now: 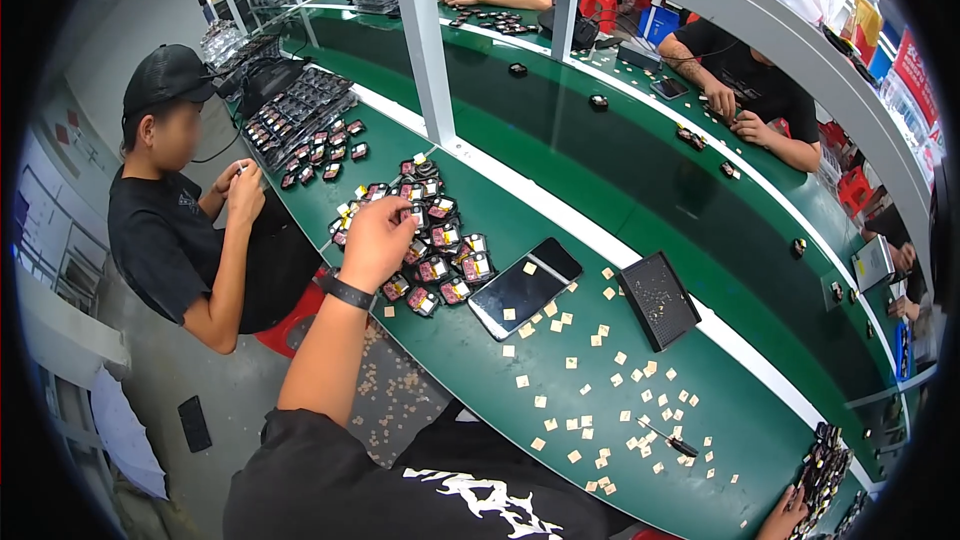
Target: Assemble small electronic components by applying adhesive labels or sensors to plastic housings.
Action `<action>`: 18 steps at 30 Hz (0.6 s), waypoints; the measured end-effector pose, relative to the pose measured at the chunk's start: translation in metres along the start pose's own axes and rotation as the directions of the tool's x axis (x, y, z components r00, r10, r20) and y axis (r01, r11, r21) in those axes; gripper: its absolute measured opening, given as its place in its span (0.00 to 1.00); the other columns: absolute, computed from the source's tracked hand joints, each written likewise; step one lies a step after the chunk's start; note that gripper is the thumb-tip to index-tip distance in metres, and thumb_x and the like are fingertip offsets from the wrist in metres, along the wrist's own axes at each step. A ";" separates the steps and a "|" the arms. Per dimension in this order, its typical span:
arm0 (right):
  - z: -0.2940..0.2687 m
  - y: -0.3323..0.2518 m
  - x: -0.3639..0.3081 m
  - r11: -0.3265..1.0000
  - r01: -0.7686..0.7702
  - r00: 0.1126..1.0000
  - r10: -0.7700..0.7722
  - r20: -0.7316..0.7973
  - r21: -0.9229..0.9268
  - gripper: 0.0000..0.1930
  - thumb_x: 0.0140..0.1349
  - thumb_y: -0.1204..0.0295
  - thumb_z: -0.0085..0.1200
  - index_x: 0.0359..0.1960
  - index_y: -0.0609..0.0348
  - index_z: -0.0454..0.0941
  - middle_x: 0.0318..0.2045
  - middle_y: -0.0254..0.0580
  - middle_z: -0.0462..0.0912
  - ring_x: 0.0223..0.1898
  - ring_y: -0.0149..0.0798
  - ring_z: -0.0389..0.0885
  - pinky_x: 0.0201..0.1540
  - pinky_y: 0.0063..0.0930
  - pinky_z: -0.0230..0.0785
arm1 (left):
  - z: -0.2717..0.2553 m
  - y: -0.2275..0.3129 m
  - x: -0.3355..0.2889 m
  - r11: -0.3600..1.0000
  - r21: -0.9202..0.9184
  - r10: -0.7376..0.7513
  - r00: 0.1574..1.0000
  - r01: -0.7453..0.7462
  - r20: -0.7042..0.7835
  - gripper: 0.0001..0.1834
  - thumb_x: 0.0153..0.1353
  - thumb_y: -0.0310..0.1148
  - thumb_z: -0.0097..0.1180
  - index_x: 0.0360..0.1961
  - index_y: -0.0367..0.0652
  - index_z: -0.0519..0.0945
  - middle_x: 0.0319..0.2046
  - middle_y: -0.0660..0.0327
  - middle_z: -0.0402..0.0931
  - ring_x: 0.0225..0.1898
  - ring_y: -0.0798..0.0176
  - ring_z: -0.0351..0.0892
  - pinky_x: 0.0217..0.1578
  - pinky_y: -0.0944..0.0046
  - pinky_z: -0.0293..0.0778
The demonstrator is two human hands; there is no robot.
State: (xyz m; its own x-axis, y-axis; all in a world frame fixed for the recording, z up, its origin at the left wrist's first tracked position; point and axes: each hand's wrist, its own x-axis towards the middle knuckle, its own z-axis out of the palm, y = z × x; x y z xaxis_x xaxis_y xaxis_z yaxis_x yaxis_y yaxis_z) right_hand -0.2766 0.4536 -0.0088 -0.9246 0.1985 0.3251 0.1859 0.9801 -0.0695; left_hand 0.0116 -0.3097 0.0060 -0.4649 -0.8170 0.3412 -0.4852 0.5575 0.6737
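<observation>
My left hand (378, 245), with a dark wristband, reaches over a pile of small black square modules (432, 268) with pink and white faces. Its thumb and fingertips are curled together against the pile; whether a module is between them is hidden. At the lower right edge, my right hand (785, 515) rests its outstretched fingers against a second heap of black modules (826, 470). Between the hands, many small beige square pieces (587, 422) lie scattered over the green table (480, 370).
A smartphone (525, 288), a black tray (657, 302) and a thin dark-handled tool (680, 446) lie on the table. A co-worker (180, 200) sits at left beside black trays (295, 115). Beyond a white rail runs a green conveyor (640, 170); a grey post (422, 50) rises from the rail.
</observation>
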 end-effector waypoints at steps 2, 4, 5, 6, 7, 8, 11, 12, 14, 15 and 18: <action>0.005 0.009 -0.001 0.999 0.038 0.999 -0.038 -0.022 0.013 0.23 0.67 0.44 0.56 0.55 0.41 0.86 0.48 0.60 0.81 0.46 0.56 0.82 0.48 0.47 0.75 | 0.002 -0.010 0.011 1.000 -0.006 -0.028 0.999 0.028 0.015 0.14 0.58 0.30 0.65 0.43 0.33 0.84 0.27 0.55 0.80 0.26 0.61 0.78 0.31 0.60 0.74; 0.010 0.016 -0.001 0.997 0.078 0.996 -0.077 -0.042 0.025 0.24 0.67 0.43 0.56 0.55 0.42 0.86 0.47 0.60 0.80 0.46 0.56 0.82 0.47 0.47 0.75 | 0.003 -0.014 0.019 0.994 0.018 -0.109 0.994 0.108 0.017 0.14 0.58 0.32 0.66 0.43 0.34 0.84 0.24 0.56 0.79 0.26 0.61 0.78 0.30 0.60 0.74; 0.012 0.018 -0.002 0.995 0.100 0.994 -0.100 -0.046 -0.009 0.24 0.67 0.44 0.56 0.54 0.44 0.86 0.46 0.59 0.80 0.45 0.55 0.81 0.47 0.47 0.75 | 0.004 -0.015 0.022 0.994 0.017 -0.106 0.994 0.106 0.019 0.14 0.58 0.32 0.66 0.43 0.34 0.84 0.24 0.56 0.79 0.26 0.61 0.78 0.30 0.60 0.74; 0.014 0.019 -0.002 0.992 0.123 0.991 -0.125 -0.049 -0.042 0.24 0.67 0.45 0.57 0.54 0.46 0.86 0.45 0.58 0.80 0.44 0.55 0.81 0.47 0.48 0.75 | 0.004 -0.016 0.025 0.991 0.009 -0.132 0.991 0.132 0.033 0.14 0.59 0.33 0.66 0.43 0.34 0.84 0.24 0.57 0.79 0.26 0.61 0.78 0.30 0.60 0.74; 0.017 0.019 -0.002 0.992 0.121 0.991 -0.123 -0.048 -0.042 0.24 0.67 0.45 0.57 0.54 0.46 0.86 0.45 0.58 0.80 0.44 0.55 0.81 0.47 0.48 0.75 | 0.004 -0.018 0.027 0.987 0.002 -0.158 0.986 0.158 0.046 0.14 0.59 0.33 0.66 0.43 0.35 0.84 0.24 0.57 0.80 0.26 0.61 0.79 0.30 0.60 0.74; 0.018 0.021 -0.002 0.984 0.176 0.982 -0.177 -0.065 -0.031 0.23 0.67 0.46 0.57 0.53 0.48 0.86 0.45 0.58 0.80 0.44 0.55 0.81 0.47 0.48 0.75 | 0.004 -0.020 0.028 0.990 0.053 -0.133 0.991 0.132 0.024 0.14 0.59 0.34 0.65 0.42 0.35 0.84 0.25 0.56 0.80 0.27 0.59 0.80 0.31 0.59 0.75; 0.026 0.035 0.000 0.982 0.188 0.982 -0.188 -0.016 -0.016 0.27 0.63 0.51 0.64 0.56 0.56 0.83 0.47 0.60 0.79 0.47 0.59 0.79 0.52 0.49 0.73 | 0.005 -0.018 0.029 0.995 0.079 -0.055 0.998 0.054 0.006 0.14 0.60 0.35 0.64 0.41 0.35 0.85 0.28 0.54 0.82 0.30 0.55 0.82 0.34 0.57 0.76; 0.036 0.051 0.003 0.977 0.207 0.978 -0.208 0.004 0.046 0.24 0.68 0.55 0.59 0.60 0.57 0.79 0.49 0.57 0.77 0.50 0.55 0.78 0.53 0.43 0.72 | 0.007 -0.012 0.030 0.989 0.141 -0.048 0.998 0.044 0.027 0.13 0.60 0.35 0.64 0.41 0.35 0.85 0.31 0.50 0.83 0.35 0.50 0.83 0.39 0.54 0.77; 0.047 0.068 -0.006 0.964 0.242 0.970 -0.241 -0.028 0.108 0.21 0.72 0.65 0.56 0.64 0.57 0.76 0.50 0.51 0.74 0.51 0.48 0.78 0.54 0.35 0.72 | 0.016 -0.015 0.031 0.987 0.150 0.058 0.998 -0.058 0.005 0.13 0.61 0.34 0.63 0.40 0.34 0.85 0.33 0.49 0.83 0.38 0.48 0.82 0.42 0.53 0.77; 0.059 0.076 -0.003 0.913 0.226 0.973 -0.231 -0.027 0.340 0.21 0.71 0.67 0.57 0.64 0.58 0.76 0.49 0.49 0.75 0.50 0.46 0.80 0.53 0.35 0.74 | 0.019 -0.020 0.031 0.975 0.168 0.156 0.987 -0.149 -0.030 0.12 0.61 0.33 0.63 0.40 0.34 0.85 0.35 0.47 0.83 0.40 0.45 0.82 0.45 0.51 0.77; 0.043 0.017 -0.024 0.893 0.304 0.951 -0.304 -0.054 0.332 0.19 0.64 0.75 0.62 0.57 0.59 0.80 0.53 0.49 0.77 0.55 0.47 0.79 0.53 0.35 0.77 | 0.011 -0.014 0.024 0.954 0.260 0.168 0.985 -0.152 -0.041 0.12 0.65 0.31 0.59 0.43 0.34 0.84 0.42 0.45 0.82 0.45 0.43 0.81 0.49 0.49 0.75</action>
State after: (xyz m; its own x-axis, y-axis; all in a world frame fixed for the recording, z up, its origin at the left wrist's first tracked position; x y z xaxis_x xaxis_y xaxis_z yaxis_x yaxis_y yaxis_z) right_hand -0.2650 0.4657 -0.0585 -0.9181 -0.1088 0.3812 -0.2253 0.9344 -0.2760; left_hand -0.0007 -0.3359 -0.0022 -0.5093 -0.7171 0.4758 -0.5847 0.6940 0.4202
